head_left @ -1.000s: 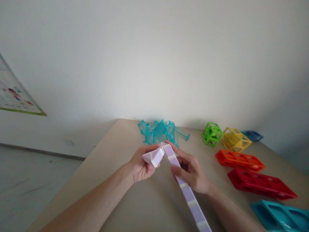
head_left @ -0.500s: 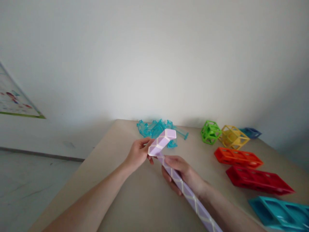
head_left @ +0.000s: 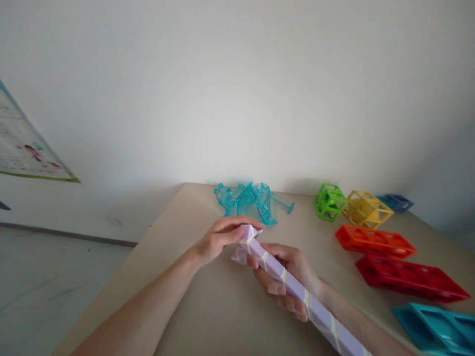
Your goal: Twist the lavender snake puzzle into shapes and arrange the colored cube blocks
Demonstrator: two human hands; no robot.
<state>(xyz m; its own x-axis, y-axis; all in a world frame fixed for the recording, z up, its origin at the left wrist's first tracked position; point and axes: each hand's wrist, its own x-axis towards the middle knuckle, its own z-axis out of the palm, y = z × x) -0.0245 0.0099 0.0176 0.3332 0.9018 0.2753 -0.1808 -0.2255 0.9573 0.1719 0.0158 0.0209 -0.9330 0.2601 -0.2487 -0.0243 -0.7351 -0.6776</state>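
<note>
A long lilac snake puzzle (head_left: pixel 321 314) with white seams runs from the middle of the table toward the lower right edge of the view. My left hand (head_left: pixel 218 239) is closed on its far end, the thumb against the end wedge and the fingers over the top. Wrapped round the straight length just behind that, my right hand (head_left: pixel 284 274) has its fingertips showing along the underside. A short bent piece of the puzzle sticks out to the left below the far end. The near end lies outside the view.
Clear blue plastic pieces (head_left: pixel 247 200) lie against the wall at the back of the table (head_left: pixel 208 316). To the right are a green frame cube (head_left: pixel 330 201), a yellow frame block (head_left: pixel 368 208), an orange block (head_left: pixel 375 241), a red block (head_left: pixel 411 278) and a teal block (head_left: pixel 436 326).
The puzzle's far end, which pointed up and right, has been turned and now shows a short piece hanging lower left. My left hand has moved over its top; my right fingers wrap further along.
</note>
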